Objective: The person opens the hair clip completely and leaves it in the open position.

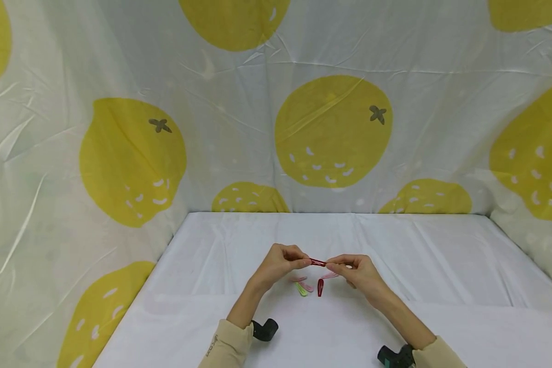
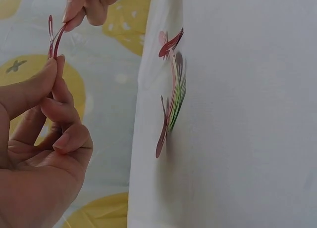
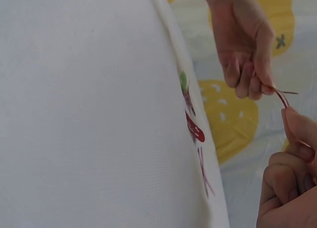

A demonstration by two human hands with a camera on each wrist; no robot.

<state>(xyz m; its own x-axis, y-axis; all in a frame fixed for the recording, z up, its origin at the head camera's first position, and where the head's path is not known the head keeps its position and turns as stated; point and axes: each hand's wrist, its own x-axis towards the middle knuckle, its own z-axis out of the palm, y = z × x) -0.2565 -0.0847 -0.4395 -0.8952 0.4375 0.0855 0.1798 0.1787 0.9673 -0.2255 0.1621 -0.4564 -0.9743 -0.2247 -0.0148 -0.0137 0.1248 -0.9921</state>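
Both hands pinch one red snap hair clip (image 1: 318,262) by its two ends, above the white table. My left hand (image 1: 276,265) has thumb and fingertips on one end; my right hand (image 1: 361,274) pinches the other. In the left wrist view the clip (image 2: 59,38) stands sprung apart, its two strips separated and bowed. The clip (image 3: 283,97) looks bent in the right wrist view too, its ends partly hidden by fingertips. Below the hands lie another red hair clip (image 1: 320,288), a green hair clip (image 1: 301,290) and several pink hair clips (image 1: 329,275).
A white cloth covers the table (image 1: 441,255). Curtains with yellow fruit prints (image 1: 333,130) stand behind it and at both sides. Black devices (image 1: 265,330) are worn at both wrists.
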